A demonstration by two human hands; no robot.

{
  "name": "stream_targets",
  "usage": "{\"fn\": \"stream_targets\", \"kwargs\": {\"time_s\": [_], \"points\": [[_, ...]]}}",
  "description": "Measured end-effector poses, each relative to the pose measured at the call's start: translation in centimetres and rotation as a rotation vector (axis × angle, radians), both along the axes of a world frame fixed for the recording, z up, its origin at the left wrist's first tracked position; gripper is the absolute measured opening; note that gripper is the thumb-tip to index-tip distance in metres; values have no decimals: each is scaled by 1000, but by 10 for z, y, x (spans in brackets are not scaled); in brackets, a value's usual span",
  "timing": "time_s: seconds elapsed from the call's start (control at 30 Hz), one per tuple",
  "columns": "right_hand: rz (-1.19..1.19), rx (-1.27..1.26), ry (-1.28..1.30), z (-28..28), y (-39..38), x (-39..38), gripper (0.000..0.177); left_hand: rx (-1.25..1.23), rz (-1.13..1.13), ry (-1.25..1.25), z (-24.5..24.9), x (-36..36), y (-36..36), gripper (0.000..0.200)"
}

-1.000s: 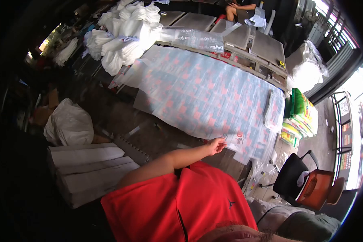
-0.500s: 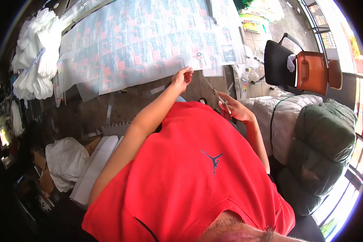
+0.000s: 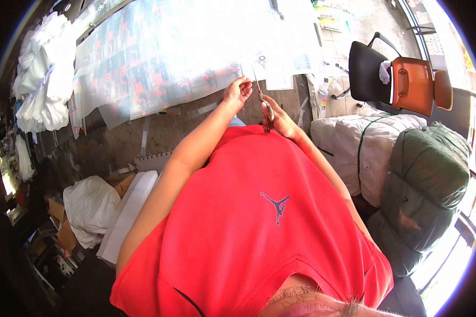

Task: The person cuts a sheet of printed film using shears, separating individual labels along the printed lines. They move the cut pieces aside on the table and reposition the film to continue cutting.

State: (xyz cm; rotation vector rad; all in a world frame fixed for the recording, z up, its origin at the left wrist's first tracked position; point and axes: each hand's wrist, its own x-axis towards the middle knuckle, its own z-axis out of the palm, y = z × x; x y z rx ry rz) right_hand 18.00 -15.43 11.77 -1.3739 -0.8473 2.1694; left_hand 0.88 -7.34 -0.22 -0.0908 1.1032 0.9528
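Observation:
A wide translucent sheet [image 3: 137, 68] printed with rows of blue and red designs spreads across the table, its far part washed out by bright light. My left hand [image 3: 237, 93] pinches the sheet's near edge between thumb and fingers. Just to the right, my right hand [image 3: 281, 120] is closed around the handles of a pair of scissors [image 3: 268, 108]. The scissor blades point away from me and overlap the sheet's near edge, close beside my left fingertips. A white piece of paper [image 3: 279, 83] lies partly under the sheet's edge.
White plastic bundles [image 3: 42, 79] hang at the left. An orange and black chair [image 3: 407, 82] stands at the right, behind a strapped white bale [image 3: 373, 137] and a dark green bundle [image 3: 428, 174]. A white bag [image 3: 90, 208] and cardboard boxes sit at lower left.
My right hand has brought the scissors left and forward, up to the sheet's edge beside my left hand. My left hand keeps its pinch, shifted slightly forward. The sheet looks brighter.

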Motion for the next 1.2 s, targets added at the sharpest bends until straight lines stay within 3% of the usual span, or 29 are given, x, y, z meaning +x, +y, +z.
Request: {"fn": "stream_targets", "kwargs": {"time_s": [0.2, 0.5, 1.2], "points": [[18, 148, 30, -18, -8, -13, 53, 40, 21, -22, 5, 1, 1, 14], [1, 149, 66, -18, -7, -17, 39, 51, 3, -3, 8, -1, 1, 15], [-53, 130, -30, -24, -9, -25, 41, 47, -28, -11, 16, -4, -5, 11]]}}
